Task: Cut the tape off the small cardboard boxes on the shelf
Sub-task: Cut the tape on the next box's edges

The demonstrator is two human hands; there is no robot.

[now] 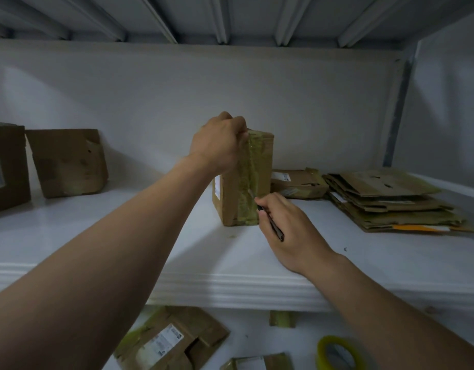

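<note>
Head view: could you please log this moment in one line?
left hand: grips top of upright brown cardboard box | right hand: holds slim dark cutter against greenish tape

Storeroom: white shelf [230,279] holding flattened cartons [390,201].

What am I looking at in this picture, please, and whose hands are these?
There is no machine here: a person wears a camera on the head, looking forward and down, so the arms are their own. The left hand grips the top of a taped cardboard box standing on the white shelf. The right hand holds a thin dark cutter, its tip against the tape on the box's front. Flattened cardboard lies stacked to the right; another box stands at the left.
</note>
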